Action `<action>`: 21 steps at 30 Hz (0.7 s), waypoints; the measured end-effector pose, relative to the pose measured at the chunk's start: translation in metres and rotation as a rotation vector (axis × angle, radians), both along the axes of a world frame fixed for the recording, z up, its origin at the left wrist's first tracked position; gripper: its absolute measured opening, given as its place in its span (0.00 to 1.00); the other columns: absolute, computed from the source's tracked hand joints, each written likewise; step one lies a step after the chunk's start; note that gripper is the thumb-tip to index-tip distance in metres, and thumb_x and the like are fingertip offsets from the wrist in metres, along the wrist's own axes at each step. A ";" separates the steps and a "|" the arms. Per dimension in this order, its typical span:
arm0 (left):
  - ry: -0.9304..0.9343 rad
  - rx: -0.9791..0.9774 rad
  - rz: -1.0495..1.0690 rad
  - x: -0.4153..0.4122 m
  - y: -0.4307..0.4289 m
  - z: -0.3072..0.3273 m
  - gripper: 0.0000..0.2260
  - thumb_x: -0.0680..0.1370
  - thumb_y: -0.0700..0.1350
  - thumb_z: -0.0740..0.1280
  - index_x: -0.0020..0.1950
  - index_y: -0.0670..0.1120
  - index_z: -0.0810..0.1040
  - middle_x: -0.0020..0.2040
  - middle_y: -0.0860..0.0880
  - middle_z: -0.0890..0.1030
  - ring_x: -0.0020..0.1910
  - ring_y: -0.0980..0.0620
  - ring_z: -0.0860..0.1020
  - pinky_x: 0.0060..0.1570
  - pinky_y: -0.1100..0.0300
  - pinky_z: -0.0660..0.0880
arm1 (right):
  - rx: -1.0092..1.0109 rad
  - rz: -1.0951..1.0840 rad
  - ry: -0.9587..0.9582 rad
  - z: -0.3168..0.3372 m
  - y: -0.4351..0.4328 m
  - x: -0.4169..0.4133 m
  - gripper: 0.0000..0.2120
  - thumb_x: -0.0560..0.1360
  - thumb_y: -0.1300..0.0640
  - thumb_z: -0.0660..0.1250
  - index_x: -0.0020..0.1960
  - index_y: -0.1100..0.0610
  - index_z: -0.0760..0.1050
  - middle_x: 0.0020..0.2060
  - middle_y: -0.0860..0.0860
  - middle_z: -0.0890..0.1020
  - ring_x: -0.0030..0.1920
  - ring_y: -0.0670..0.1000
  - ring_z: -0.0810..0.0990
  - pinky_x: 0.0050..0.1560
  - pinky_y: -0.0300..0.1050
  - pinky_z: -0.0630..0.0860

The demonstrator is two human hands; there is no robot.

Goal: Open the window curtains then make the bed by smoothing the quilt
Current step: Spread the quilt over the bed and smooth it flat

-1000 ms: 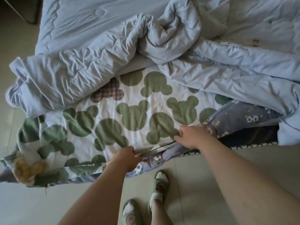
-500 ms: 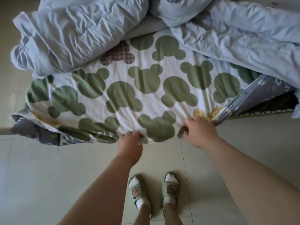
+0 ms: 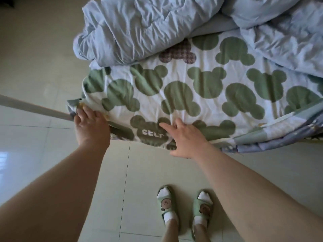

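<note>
a pale tiled floor is filling the left and lower part of the head view, with a bed reaching in from the upper right. on the bed, a pale blue quilt is lying bunched and heavily creased across the top, one thick roll of it hanging over the bed's left edge and another mass piling up at the upper right. below it, a white cover printed with green bear-head shapes is stretching flat across the near part of the bed, its upper edge lying under the quilt and its near edge running along the side where the person is standing. a blue floral layer is showing beneath the cover at the right, drooping off the bed's edge. the left hand is gripping the cover's near-left corner, fingers curled over the bunched fabric. the right hand is resting flat on the cover's near edge, fingers spread and the forefinger straight, the thumb hanging just past the edge; it is holding nothing. the two hands are sitting well apart along that edge. a pair of green slippers worn over white socks is standing on the tiles below the right hand. a grey bar is slanting in from the left edge toward the left hand. white lettering is showing on a green patch between the hands.
</note>
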State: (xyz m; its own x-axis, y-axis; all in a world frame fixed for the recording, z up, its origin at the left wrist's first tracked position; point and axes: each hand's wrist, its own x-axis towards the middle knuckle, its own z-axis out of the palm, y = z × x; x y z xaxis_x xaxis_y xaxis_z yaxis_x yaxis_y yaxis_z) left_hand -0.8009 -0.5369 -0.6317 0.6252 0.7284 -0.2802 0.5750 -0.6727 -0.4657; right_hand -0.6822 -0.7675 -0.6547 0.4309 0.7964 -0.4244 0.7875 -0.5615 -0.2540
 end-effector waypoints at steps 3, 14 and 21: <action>0.007 -0.112 0.037 -0.003 0.008 -0.006 0.19 0.77 0.41 0.62 0.68 0.40 0.70 0.66 0.37 0.67 0.65 0.39 0.68 0.63 0.50 0.69 | -0.069 0.004 0.002 -0.002 0.009 -0.004 0.47 0.68 0.43 0.71 0.76 0.41 0.45 0.62 0.56 0.64 0.54 0.57 0.77 0.58 0.52 0.74; 0.015 -0.490 0.372 0.000 0.003 -0.037 0.22 0.76 0.40 0.61 0.70 0.40 0.64 0.64 0.36 0.68 0.60 0.39 0.71 0.59 0.48 0.73 | -0.151 0.019 0.144 -0.015 0.001 -0.018 0.44 0.72 0.62 0.64 0.75 0.37 0.41 0.70 0.55 0.63 0.58 0.59 0.76 0.56 0.54 0.75; -0.074 -0.393 0.386 0.021 -0.061 -0.008 0.26 0.77 0.46 0.63 0.70 0.40 0.57 0.65 0.39 0.70 0.63 0.41 0.74 0.54 0.49 0.74 | -0.124 -0.131 -0.017 0.014 -0.065 0.025 0.19 0.71 0.51 0.65 0.58 0.54 0.62 0.54 0.52 0.75 0.52 0.57 0.79 0.45 0.49 0.72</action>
